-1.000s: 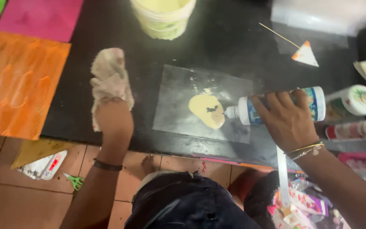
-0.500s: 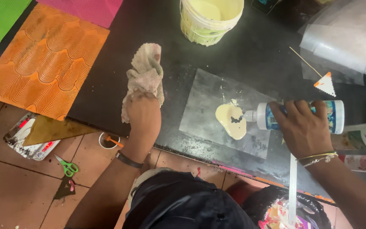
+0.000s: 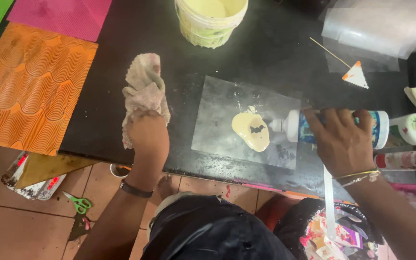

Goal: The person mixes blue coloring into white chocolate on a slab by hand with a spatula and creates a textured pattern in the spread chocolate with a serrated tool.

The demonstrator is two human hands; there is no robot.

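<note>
Head view: bottle lies sideways, nozzle leftward.

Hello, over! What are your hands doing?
Left hand pressing rag. Right hand gripping squeeze bottle, nozzle at cream puddle. Nothing between them.

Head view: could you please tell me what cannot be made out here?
- Bottle: its middle is hidden under the right hand.
- Rag: its lower end lies under the left hand.
- Bucket: its top is cut off by the upper edge.
</note>
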